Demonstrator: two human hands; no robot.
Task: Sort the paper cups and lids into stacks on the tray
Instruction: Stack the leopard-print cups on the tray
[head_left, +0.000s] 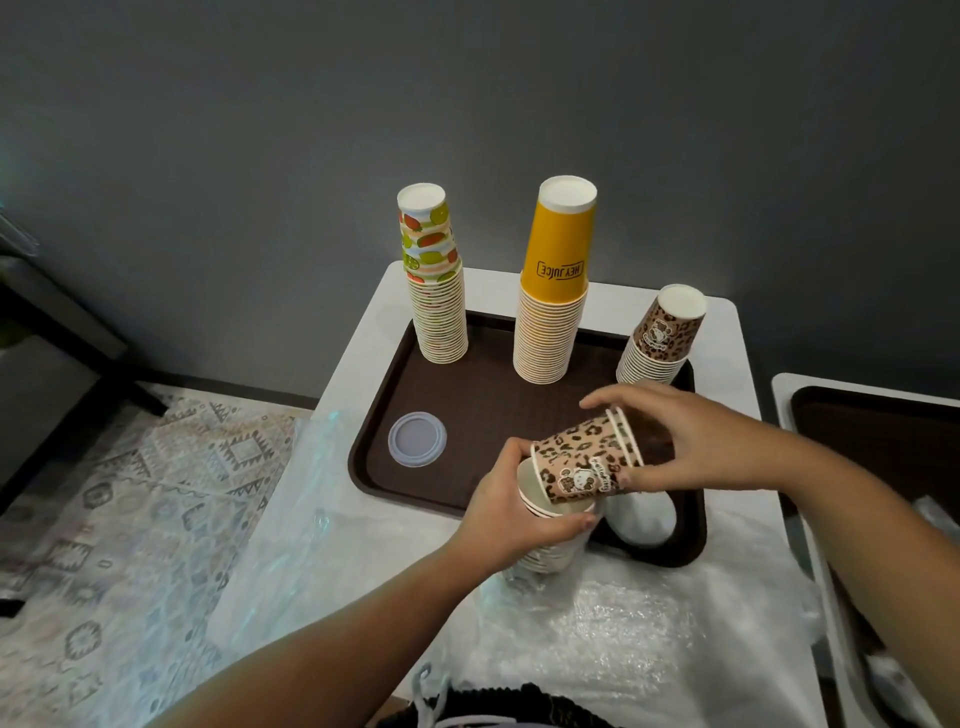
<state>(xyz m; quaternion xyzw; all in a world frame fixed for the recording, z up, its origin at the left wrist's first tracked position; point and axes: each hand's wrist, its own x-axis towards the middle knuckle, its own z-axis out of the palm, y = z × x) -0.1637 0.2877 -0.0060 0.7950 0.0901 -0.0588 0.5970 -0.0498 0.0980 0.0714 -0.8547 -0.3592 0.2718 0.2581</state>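
Observation:
On the brown tray (467, 415) stand three upturned stacks: fruit-print cups (438, 291) at back left, yellow cups (554, 291) in the middle, leopard-print cups (661, 338) at back right. One clear lid (417, 438) lies flat on the tray's left side. Over the tray's front edge, my right hand (691, 441) grips a few nested leopard-print cups (587, 460) lying on their side. My left hand (524, 512) holds an open-mouthed stack of cups (553, 525) just below them. A white rounded thing (641, 514) lies behind the held cups, partly hidden.
The tray sits on a small white table (363, 338) against a grey wall. Crinkled clear plastic wrap (597, 623) covers the table's near part. A second table with another brown tray (883, 431) is at the right. A patterned rug (130, 519) lies at the left.

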